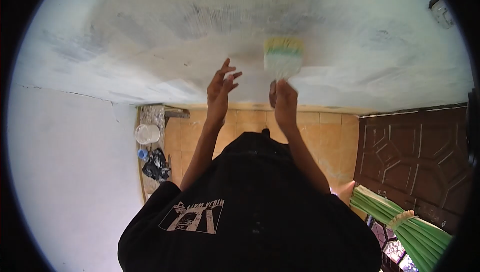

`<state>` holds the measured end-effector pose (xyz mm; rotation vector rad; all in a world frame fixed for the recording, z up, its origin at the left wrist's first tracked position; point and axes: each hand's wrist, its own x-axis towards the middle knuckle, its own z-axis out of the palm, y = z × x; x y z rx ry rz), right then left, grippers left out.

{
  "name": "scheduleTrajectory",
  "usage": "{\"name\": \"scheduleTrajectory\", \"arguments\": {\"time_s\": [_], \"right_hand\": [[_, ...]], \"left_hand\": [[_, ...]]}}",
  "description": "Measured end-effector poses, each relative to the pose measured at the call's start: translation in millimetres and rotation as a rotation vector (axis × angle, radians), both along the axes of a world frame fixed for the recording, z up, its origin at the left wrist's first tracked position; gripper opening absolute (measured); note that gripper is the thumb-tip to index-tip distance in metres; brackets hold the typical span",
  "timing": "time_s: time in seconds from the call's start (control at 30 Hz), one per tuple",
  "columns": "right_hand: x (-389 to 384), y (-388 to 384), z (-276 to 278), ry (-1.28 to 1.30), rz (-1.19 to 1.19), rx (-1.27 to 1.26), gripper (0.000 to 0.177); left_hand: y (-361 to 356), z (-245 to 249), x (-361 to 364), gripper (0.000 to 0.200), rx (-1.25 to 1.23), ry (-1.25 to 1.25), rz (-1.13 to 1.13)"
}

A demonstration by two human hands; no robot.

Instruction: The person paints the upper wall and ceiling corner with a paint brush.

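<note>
A wide paintbrush (283, 62) with a pale, paint-smeared body and yellowish bristles is held upright in my right hand (285, 101). The fingers wrap round its handle, and the bristles point up, overlapping the wall (165, 42) in this view. Dull grey patches and streaky whitish strokes cover that wall. To the left of the brush, my left hand (218, 92) is raised near the wall, fingers apart and holding nothing.
At the left, a narrow bench (153, 114) bears a whitish tub (147, 134), a small blue cup (143, 154) and a crumpled black bag (157, 166). A dark brown panelled door (400, 147) and a tied green curtain (400, 219) are on the right. Tiled floor (250, 119) lies below.
</note>
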<state>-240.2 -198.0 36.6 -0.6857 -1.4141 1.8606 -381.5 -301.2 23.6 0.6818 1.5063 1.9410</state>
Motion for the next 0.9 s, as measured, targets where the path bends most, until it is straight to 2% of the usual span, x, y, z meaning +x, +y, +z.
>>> {"name": "scheduleTrajectory", "arguments": {"time_s": [0.03, 0.1, 0.13, 0.2, 0.3, 0.4, 0.57, 0.67, 0.77, 0.9], "right_hand": [[-3.4, 5.6, 12.0, 0.010, -0.025, 0.071, 0.047], [-9.1, 15.6, 45.4, 0.069, 0.001, -0.039, 0.046], [-12.9, 20.8, 43.8, 0.072, 0.003, -0.037, 0.046], [-18.0, 30.6, 35.9, 0.080, 0.005, -0.025, 0.046], [-14.7, 32.8, -17.0, -0.068, 0.016, 0.054, 0.046], [-4.7, 12.6, -26.5, -0.140, -0.083, -0.010, 0.046], [-6.5, 21.1, 36.3, 0.003, -0.130, 0.118, 0.045], [-14.1, 30.0, 30.3, 0.096, -0.090, 0.077, 0.045], [-17.7, 31.9, -19.2, -0.093, -0.105, 0.009, 0.045], [-4.9, 19.9, -44.7, -0.151, -0.174, 0.152, 0.047]], "left_hand": [[-1.1, 2.5, -0.6, 0.029, 0.005, 0.009, -0.002], [-2.9, 10.6, 1.1, 0.031, 0.016, 0.027, -0.013], [-3.3, 13.0, 2.4, 0.032, 0.005, 0.058, -0.014], [-2.9, 15.3, 5.4, 0.033, -0.009, 0.123, -0.018], [-3.2, 15.4, 13.1, 0.033, 0.004, 0.118, -0.024], [-2.2, 19.6, 18.8, 0.034, -0.032, 0.141, -0.012], [-2.8, 22.6, 23.8, 0.035, -0.057, 0.164, -0.035], [-1.0, 24.7, 29.0, 0.036, -0.067, 0.176, -0.044], [1.6, 25.5, 37.5, 0.037, -0.082, 0.170, -0.045], [2.6, 23.2, 44.9, 0.033, -0.055, 0.083, -0.044]]}}
